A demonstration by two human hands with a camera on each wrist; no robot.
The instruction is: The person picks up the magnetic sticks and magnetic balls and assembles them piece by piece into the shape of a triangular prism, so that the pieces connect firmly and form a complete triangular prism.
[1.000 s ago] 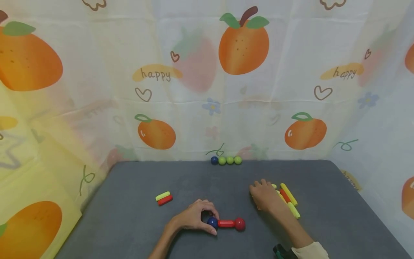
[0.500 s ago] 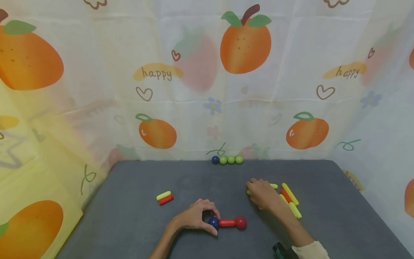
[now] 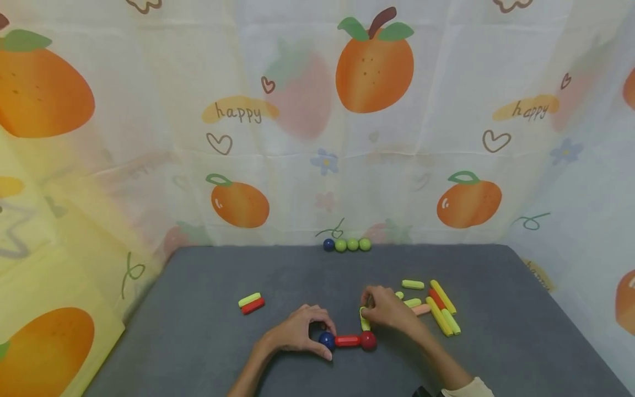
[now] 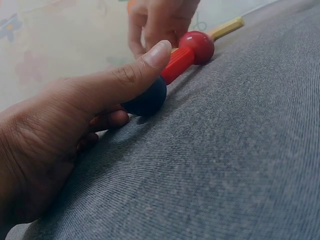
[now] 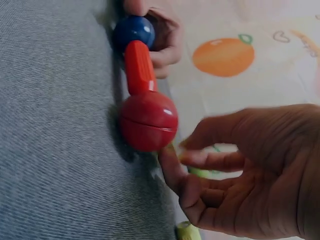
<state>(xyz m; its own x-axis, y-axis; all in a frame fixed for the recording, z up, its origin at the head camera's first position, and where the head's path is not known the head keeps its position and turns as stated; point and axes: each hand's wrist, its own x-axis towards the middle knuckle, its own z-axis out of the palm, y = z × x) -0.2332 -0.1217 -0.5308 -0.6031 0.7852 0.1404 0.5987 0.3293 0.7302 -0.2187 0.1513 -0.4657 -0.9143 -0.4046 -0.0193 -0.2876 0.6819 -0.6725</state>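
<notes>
- While left hand (image 3: 299, 330) pinches the blue ball (image 3: 327, 341) low-center, right hand (image 3: 388, 309) pinches a lime stick (image 3: 365, 323)
- green balls (image 3: 353, 244) hug far edge of worktop (image 3: 288, 270), wide gap below

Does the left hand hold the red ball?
No, the left hand holds the blue ball, at the opposite end of the red rod.

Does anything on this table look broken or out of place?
Nothing looks clearly broken or spilled. The sticks on the right lie at mixed angles, unlike the neat row of balls at the back. The red ball shows a line across it, possibly just a seam.
</notes>
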